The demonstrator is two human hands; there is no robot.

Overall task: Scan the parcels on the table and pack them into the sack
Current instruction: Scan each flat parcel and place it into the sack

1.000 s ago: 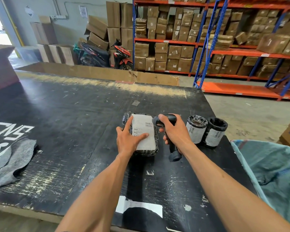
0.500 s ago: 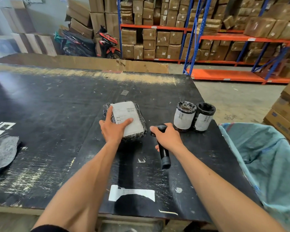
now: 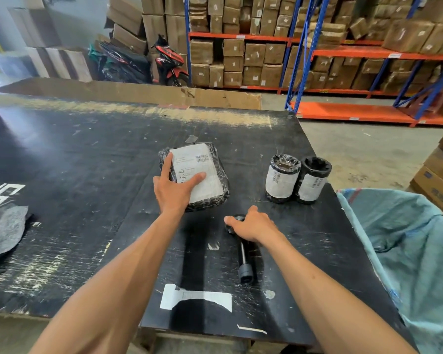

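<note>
A flat parcel (image 3: 205, 175) in black wrap with a white label lies mid-table. My left hand (image 3: 175, 191) rests on its near left corner, with the index finger along the left edge and the thumb across the label. The black handheld scanner (image 3: 244, 264) lies on the table with its handle pointing toward me. My right hand (image 3: 253, 224) covers its head, fingers curled over it. Two black-wrapped cylindrical parcels (image 3: 281, 178) (image 3: 312, 181) stand upright side by side to the right. The teal sack (image 3: 407, 238) hangs open past the table's right edge.
The black table (image 3: 87, 175) is scuffed and carries a torn white sticker (image 3: 195, 298) near the front. A grey cloth (image 3: 3, 233) lies at the left edge. A long cardboard sheet (image 3: 138, 92) borders the far side. Behind it are shelves of boxes and a motorbike (image 3: 169, 62).
My right hand has lowered the scanner from above the flat parcel down onto the table. My left hand has stayed on the parcel.
</note>
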